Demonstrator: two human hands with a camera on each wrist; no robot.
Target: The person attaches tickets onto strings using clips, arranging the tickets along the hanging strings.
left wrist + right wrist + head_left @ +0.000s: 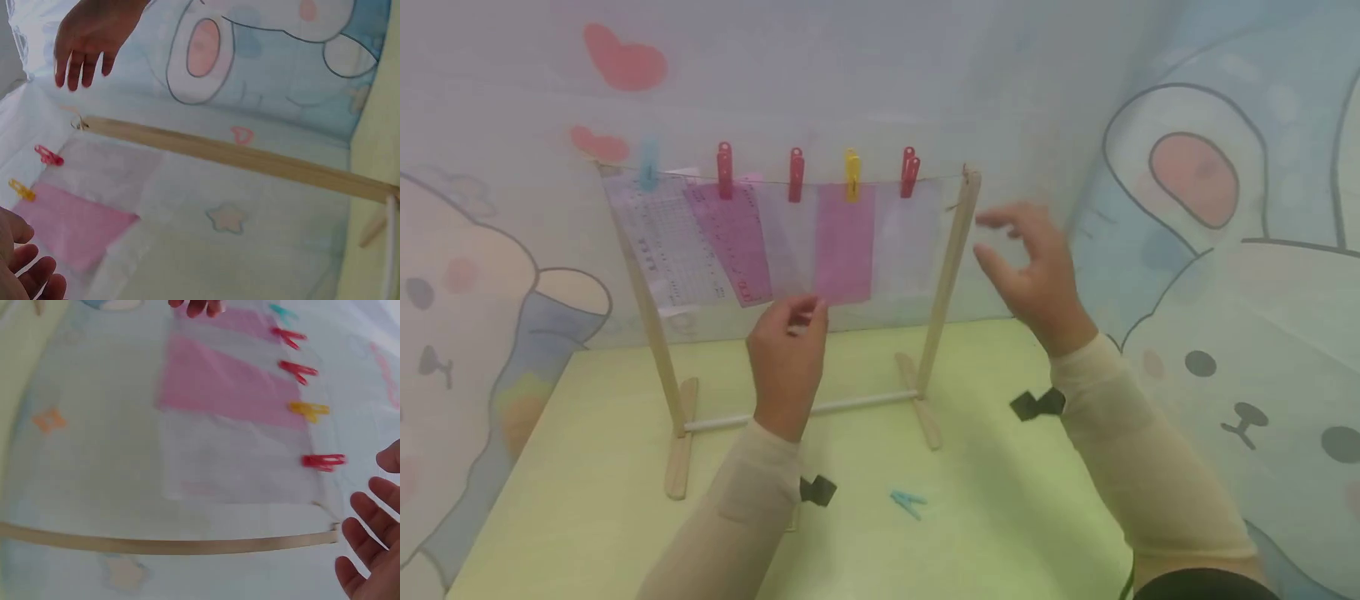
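Observation:
My left hand (790, 358) hovers in front of the lower edge of a plain pink sheet (846, 250), its fingers loosely bent around nothing. In the left wrist view the fingers (37, 278) look relaxed. To the right of a wooden post (951, 275), my right hand (1037, 267) is raised with thumb and fingers spread, holding nothing. Along a thin string hang printed paper (677, 242), a printed pink strip (737, 250) and pale sheets (910, 233). A blue clothespin (649, 167), a red clothespin (725, 171), a yellow clothespin (852, 175) and more red ones grip them.
The posts stand on flat wooden feet (681, 442) joined by a white rod (865, 402) low across the frame. On the yellow-green table (1000, 500), a light blue clothespin (910, 503) lies in front. A cartoon-printed cloth (1037, 92) surrounds the back and sides.

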